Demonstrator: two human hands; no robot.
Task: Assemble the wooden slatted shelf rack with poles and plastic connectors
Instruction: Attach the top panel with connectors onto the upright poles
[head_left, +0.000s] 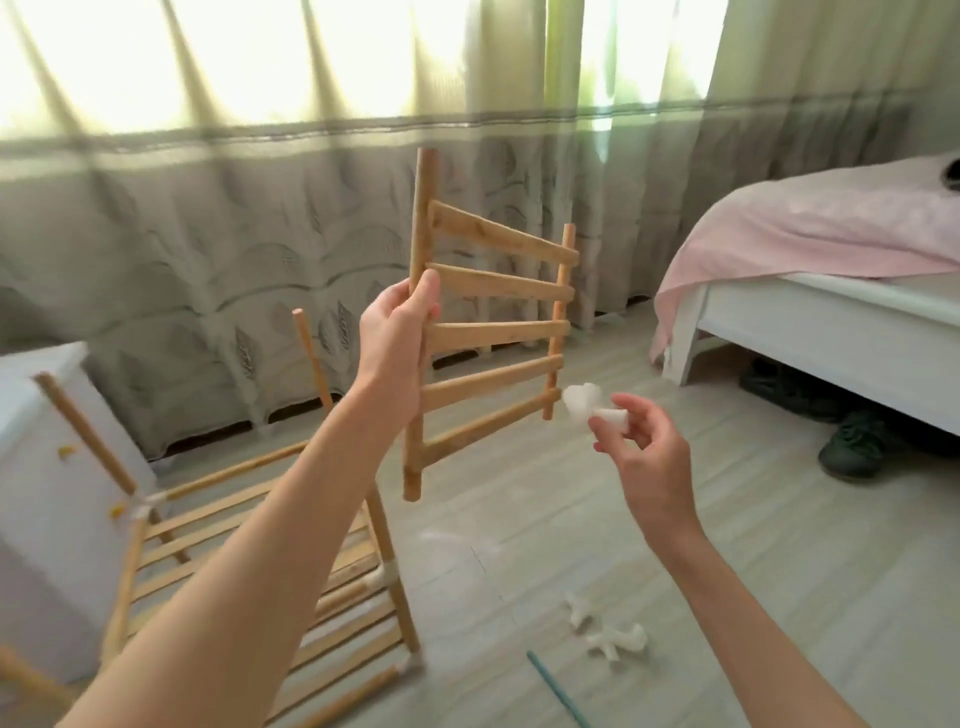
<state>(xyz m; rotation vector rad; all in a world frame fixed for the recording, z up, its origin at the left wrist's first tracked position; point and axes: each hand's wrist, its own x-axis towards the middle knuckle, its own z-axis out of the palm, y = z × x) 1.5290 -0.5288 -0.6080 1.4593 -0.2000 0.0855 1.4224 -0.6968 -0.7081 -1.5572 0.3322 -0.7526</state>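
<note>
Slatted panel (493, 322): 5 pale wood slats, 2 poles.

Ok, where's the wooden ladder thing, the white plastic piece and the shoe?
slatted panel (498, 332), head view, middle slat.
white connector (582, 400), head view, rounded body, pinched by right hand (644, 457).
shoe (852, 447), head view, its top.

Left hand (397, 338) grips slatted panel (493, 322); right hand (641, 452) pinches white connector (589, 405).
</note>
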